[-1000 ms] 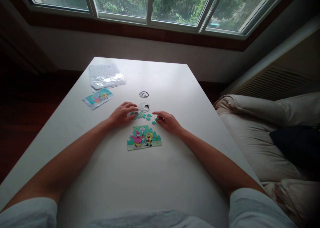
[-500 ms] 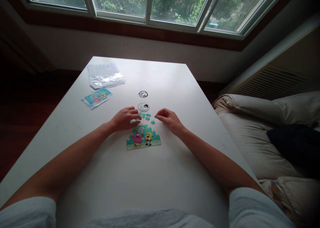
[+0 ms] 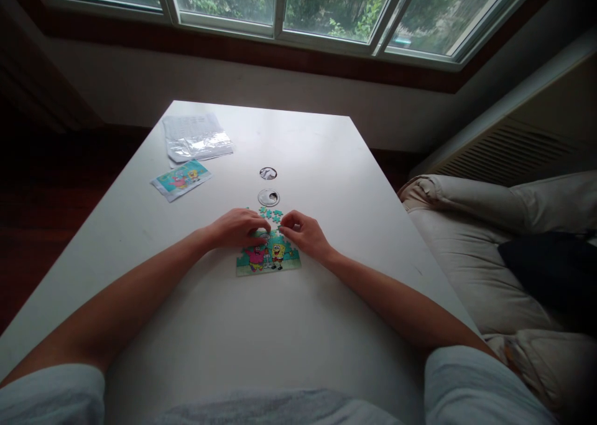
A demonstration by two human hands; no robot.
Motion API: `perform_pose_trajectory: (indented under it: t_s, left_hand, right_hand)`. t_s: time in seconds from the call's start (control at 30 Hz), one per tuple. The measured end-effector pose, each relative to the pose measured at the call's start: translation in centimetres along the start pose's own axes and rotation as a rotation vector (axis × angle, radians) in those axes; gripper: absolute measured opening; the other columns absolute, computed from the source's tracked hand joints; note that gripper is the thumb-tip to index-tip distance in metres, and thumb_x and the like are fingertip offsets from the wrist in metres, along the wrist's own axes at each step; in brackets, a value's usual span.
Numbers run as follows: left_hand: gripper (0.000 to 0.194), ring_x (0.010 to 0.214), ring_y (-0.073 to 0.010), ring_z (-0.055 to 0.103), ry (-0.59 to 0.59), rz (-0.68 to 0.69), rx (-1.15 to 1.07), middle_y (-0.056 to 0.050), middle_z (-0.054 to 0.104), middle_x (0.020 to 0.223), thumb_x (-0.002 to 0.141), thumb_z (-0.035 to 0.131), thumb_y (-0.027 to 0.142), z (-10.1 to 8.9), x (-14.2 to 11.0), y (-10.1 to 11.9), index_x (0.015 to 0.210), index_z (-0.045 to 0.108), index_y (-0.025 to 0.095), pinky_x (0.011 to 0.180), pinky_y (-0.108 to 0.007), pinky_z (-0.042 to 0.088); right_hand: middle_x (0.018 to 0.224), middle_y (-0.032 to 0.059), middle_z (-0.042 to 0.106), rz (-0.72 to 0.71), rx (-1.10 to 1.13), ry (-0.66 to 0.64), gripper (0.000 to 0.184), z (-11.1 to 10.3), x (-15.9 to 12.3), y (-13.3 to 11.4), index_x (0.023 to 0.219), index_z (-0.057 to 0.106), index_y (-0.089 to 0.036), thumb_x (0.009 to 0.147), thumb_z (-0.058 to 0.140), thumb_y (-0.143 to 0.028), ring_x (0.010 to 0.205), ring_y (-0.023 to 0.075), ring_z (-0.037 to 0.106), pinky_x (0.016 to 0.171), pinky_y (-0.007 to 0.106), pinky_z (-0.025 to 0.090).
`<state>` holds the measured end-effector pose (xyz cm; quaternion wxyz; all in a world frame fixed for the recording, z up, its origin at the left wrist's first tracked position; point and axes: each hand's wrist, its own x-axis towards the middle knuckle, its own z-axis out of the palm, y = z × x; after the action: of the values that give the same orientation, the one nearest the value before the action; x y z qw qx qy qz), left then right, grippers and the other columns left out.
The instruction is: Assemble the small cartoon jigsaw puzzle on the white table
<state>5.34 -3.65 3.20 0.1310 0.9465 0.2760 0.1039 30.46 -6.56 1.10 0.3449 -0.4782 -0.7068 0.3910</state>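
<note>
A partly assembled jigsaw puzzle (image 3: 270, 263) lies on the white table, showing pink and yellow cartoon figures on a green-blue ground. Over its upper left part sits my left hand (image 3: 240, 227), fingers curved and thumb apart, covering some of the picture; I see nothing held in it. My right hand (image 3: 305, 233) pinches a small puzzle piece, mostly hidden by the fingertips, at the puzzle's upper edge. Several loose green puzzle pieces (image 3: 277, 216) lie just beyond, between the two hands.
A printed picture card (image 3: 181, 180) with the same cartoon lies on the left. Behind it are papers in a clear plastic sleeve (image 3: 198, 139). Two round discs (image 3: 268, 197) are in the table (image 3: 261, 331) past the pieces. A beige sofa (image 3: 448, 251) stands at right.
My right hand has moved left and nearer with the pinched piece, to the puzzle's top edge. My left hand has shifted right and down over the puzzle.
</note>
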Motion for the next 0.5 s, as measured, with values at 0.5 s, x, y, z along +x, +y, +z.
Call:
perform_pose_trajectory:
  t_s: [0.5]
  left_hand:
    - [0.024,0.068,-0.0134,0.059,0.005,0.003,0.004,0.002,0.064,0.073,0.093,0.061,0.041,-0.22,-0.17,-0.01,0.109,0.074,0.028,0.072,-0.025,0.041]
  right_hand:
    - [0.086,0.0016,0.066,-0.136,-0.391,0.013,0.008,0.57,0.36,0.12,0.082,0.068,-0.024,0.085,0.075,-0.023,0.093,0.0215,0.054,0.088,0.037,0.041]
